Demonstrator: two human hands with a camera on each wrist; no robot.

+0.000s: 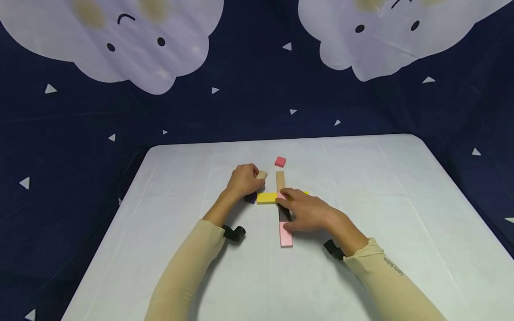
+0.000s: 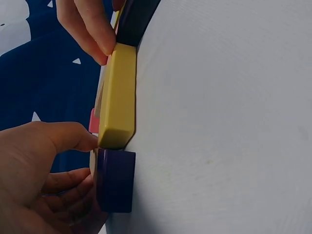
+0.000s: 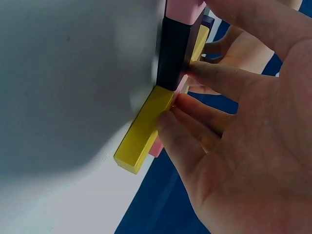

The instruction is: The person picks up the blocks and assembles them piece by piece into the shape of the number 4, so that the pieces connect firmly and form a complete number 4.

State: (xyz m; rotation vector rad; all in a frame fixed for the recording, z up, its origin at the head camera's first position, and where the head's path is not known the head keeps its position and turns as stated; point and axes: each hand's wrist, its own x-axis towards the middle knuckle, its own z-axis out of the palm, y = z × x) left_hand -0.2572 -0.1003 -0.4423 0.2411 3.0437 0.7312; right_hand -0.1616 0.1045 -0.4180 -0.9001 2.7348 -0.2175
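Observation:
My left hand (image 1: 243, 182) pinches a small beige block (image 1: 262, 174) between thumb and fingers, just above and beside a dark purple block (image 1: 250, 198). That purple block (image 2: 116, 180) lies at the end of a yellow block (image 1: 267, 198). My right hand (image 1: 311, 210) rests with extended fingers over the middle of a cross of blocks. Its fingers touch the second yellow block (image 3: 139, 134) and the black block (image 3: 174, 53). A pink block (image 1: 286, 235) forms the near end of the upright line, a long beige block (image 1: 280, 179) the far end. Fingers partly cover a pink centre piece.
A small red block (image 1: 280, 161) lies apart, beyond the far end of the cross. The white-covered table (image 1: 361, 169) extends around the blocks, and a dark blue cloth (image 1: 249, 116) with clouds and triangles hangs behind it.

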